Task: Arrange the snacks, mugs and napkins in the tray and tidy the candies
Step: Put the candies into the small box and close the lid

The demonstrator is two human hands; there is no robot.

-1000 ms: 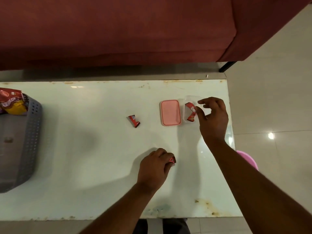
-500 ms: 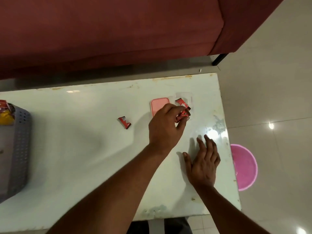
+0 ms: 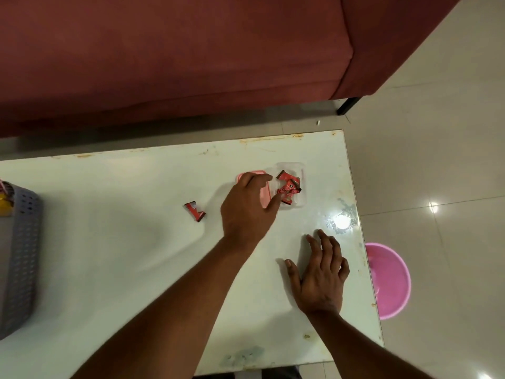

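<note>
A small clear plastic box (image 3: pixel 300 170) stands near the table's far right and holds red-wrapped candies (image 3: pixel 288 187). Its pink lid (image 3: pixel 266 196) lies just left of it, partly hidden by my left hand (image 3: pixel 247 212). That hand hovers over the lid with fingers apart and nothing in them, fingertips beside the box. One more red candy (image 3: pixel 194 212) lies alone on the table to the left. My right hand (image 3: pixel 321 272) rests flat on the table, fingers spread, near the right edge.
A grey perforated tray (image 3: pixel 23 242) stands at the left edge with a yellow and red snack pack (image 3: pixel 4 206) in it. A maroon sofa (image 3: pixel 175 56) runs behind the white table (image 3: pixel 109 255). A pink bowl (image 3: pixel 388 280) sits on the floor right of the table.
My left hand carried a candy from the table's front to the clear box and let it go there. My right hand drew back from the box and now lies flat on the table.
</note>
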